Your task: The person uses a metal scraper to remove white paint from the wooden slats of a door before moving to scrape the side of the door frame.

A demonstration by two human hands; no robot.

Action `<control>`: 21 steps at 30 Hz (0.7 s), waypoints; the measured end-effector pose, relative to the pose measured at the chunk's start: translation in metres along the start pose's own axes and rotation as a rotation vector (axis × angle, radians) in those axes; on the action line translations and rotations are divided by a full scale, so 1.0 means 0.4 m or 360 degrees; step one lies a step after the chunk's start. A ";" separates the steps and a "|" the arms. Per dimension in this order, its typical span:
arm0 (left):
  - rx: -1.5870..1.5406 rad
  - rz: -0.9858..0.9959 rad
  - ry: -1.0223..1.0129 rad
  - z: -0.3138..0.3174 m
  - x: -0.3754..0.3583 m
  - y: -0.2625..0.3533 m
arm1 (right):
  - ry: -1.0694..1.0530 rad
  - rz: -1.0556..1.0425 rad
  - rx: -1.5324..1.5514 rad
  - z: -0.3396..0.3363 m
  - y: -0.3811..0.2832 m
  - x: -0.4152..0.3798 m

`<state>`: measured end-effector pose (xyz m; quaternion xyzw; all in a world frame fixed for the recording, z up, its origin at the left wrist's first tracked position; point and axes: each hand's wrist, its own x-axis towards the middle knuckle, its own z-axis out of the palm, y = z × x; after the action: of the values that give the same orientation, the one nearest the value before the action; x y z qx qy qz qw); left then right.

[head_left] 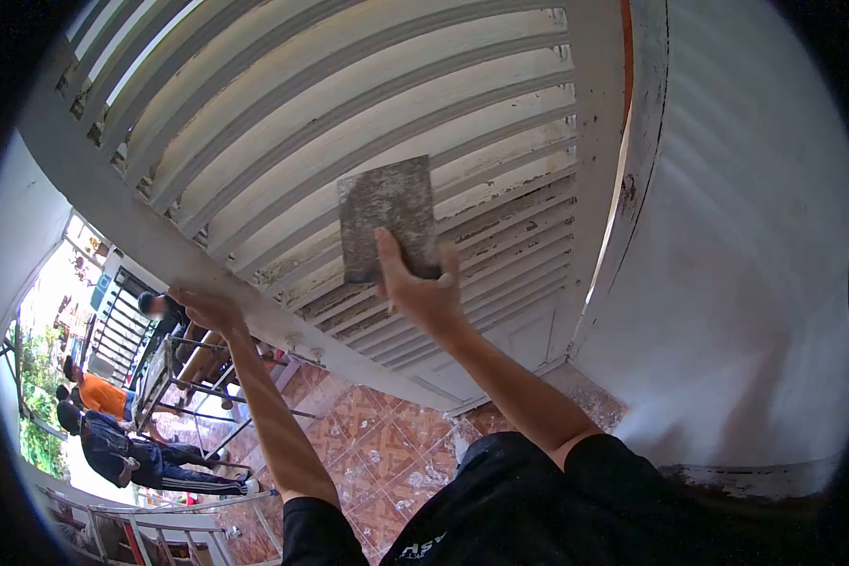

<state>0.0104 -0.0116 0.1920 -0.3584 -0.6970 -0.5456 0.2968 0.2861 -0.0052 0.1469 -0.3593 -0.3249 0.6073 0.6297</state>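
A worn grey sheet of sandpaper (387, 212), mottled with pale dust, lies against the slats of a white louvered door (594, 85). My right hand (424, 288) grips its lower part, one finger stretched up over its face. Paint is chipped and dark marks show on several slats around it. On the door's left edge my left hand (208, 309) holds the frame, fingers at the rim and forearm reaching up from below.
A white wall (745, 236) stands on the right. Below is a tiled floor (377, 443) with white spots. People (104, 387) are at the left beside a metal scaffold (184, 382). A metal railing (160, 524) runs along the lower left.
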 end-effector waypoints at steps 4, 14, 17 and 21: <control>0.0027 -0.0034 -0.0032 -0.004 -0.005 0.011 | -0.0160 -0.0362 -0.0002 -0.027 0.067 -0.008; 0.0022 0.0011 -0.0057 -0.010 -0.006 -0.022 | -0.0565 -0.0315 -0.1866 -0.459 0.029 -0.077; -0.0081 -0.0130 -0.0087 -0.015 -0.018 0.053 | -0.0514 0.0089 -0.1764 -0.559 0.055 -0.094; -0.0354 -0.0193 0.0020 0.000 -0.014 0.038 | -0.0404 0.0481 -0.2103 -0.658 0.077 -0.131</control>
<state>0.0260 -0.0101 0.1959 -0.3428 -0.6507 -0.6388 0.2260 0.4896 -0.0727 -0.0173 -0.6353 -0.6446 0.4003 0.1440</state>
